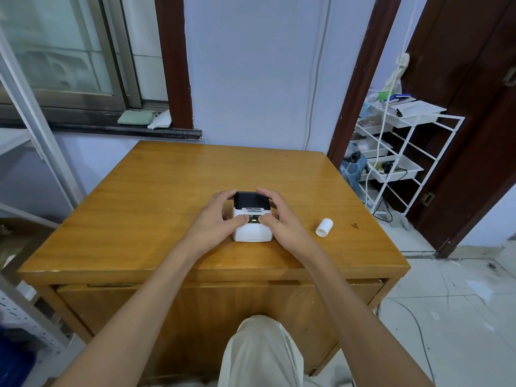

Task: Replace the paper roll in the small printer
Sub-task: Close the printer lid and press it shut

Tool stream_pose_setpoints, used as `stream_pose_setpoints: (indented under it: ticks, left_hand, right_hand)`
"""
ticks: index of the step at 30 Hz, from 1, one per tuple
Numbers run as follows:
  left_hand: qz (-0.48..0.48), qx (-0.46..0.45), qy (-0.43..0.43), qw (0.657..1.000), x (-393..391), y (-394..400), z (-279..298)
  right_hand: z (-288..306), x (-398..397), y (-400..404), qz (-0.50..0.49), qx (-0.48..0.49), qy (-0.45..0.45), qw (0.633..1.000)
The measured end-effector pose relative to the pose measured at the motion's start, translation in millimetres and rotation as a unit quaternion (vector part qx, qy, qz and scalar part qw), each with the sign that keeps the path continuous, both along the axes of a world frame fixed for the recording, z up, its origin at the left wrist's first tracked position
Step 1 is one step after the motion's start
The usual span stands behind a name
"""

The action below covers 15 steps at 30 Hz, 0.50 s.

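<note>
Nearest me, my left hand [220, 212] and right hand [275, 216] cup the small printer [252, 219] at mid-table [139, 191] — fingers curled round its sides, thumbs pressed on the white front by the lit panel. It looks light, rigid, smooth plastic, so I'd grip the flanks. Its black lid looks shut. Farther right lies the paper roll [324, 227], untouched — light, easily crushed.

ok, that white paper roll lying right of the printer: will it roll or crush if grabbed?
The paper roll lies on its side on the bare table, so a nudge across its axis would probably send it rolling. It looks small and hollow-cored, so likely light. A hard squeeze may dent it; a gentle pinch seems safer.
</note>
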<state>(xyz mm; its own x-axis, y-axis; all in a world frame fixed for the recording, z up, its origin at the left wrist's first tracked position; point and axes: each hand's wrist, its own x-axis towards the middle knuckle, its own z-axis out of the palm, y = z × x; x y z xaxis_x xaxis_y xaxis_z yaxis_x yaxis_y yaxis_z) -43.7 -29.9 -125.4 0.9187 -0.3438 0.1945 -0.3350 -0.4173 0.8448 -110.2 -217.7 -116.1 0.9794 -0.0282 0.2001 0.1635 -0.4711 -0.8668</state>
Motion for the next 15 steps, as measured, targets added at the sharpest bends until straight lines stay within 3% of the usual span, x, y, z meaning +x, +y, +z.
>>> stream_pose_setpoints:
  ticks: [15]
  left_hand:
    - [-0.001,-0.005,0.001,1.000,0.5,1.1,-1.0]
  right_hand:
    - [-0.6,2.1,-0.7,0.002,0.018,0.003,1.000]
